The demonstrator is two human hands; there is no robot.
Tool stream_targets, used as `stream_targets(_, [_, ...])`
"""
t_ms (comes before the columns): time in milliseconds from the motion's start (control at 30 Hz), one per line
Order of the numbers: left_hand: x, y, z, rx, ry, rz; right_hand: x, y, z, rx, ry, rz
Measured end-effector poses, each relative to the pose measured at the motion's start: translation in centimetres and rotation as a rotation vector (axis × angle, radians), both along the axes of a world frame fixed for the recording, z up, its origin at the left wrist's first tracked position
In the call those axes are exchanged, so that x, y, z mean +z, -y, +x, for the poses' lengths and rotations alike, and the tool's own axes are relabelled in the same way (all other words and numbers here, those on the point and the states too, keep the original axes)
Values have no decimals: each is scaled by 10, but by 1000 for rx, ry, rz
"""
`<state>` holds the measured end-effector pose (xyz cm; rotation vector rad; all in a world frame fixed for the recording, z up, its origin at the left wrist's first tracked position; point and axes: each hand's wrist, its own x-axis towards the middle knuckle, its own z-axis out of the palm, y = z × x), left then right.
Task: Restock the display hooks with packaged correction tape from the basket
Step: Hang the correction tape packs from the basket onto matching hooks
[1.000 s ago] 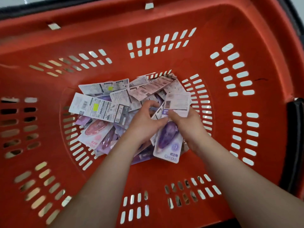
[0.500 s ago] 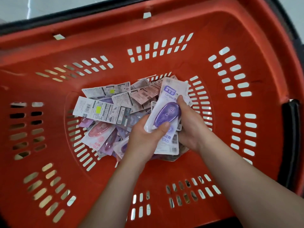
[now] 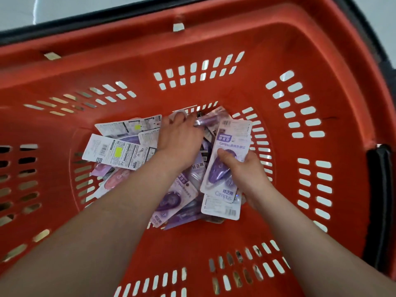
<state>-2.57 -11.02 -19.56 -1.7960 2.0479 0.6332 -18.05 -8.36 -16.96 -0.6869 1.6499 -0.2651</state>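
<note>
Several flat packs of purple and pink correction tape (image 3: 120, 151) lie heaped on the floor of a red plastic basket (image 3: 214, 39). My right hand (image 3: 246, 172) holds a small stack of purple packs (image 3: 232, 144) upright, thumb across the front blister. My left hand (image 3: 180, 140) reaches into the far side of the heap and its fingers curl round another purple pack (image 3: 209, 120) there. The display hooks are out of view.
The basket's slotted walls rise on all sides round the heap. A black handle joint (image 3: 379, 189) sits on the right rim. Pale floor (image 3: 64, 9) shows beyond the far rim.
My left hand let go of the pack held by both hands and moved to the far side of the heap. My right hand keeps the stack, shifted right.
</note>
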Motion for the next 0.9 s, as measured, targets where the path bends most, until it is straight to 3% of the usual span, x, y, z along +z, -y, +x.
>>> stream_targets(133, [18, -7, 25, 268, -191, -121, 16, 3, 1, 86, -6, 14])
stream_targets(233, [56, -33, 38, 744, -451, -177, 43, 7, 1, 117, 3, -44])
stream_targets(300, [86, -55, 40, 1056, -591, -139, 67, 7, 1, 149, 38, -104])
stream_targets(400, [137, -82, 38, 1453, -955, -40, 108, 9, 4, 240, 96, -210])
stream_targets(533, [212, -102, 20, 1502, -1162, 32, 176, 11, 15, 334, 181, -270])
stream_targets(733, [314, -119, -6, 1517, -1143, -6, 285, 7, 33, 458, 233, -340])
stream_targets(900, [417, -130, -24, 1603, -1161, -145, 379, 8, 30, 603, 334, -309])
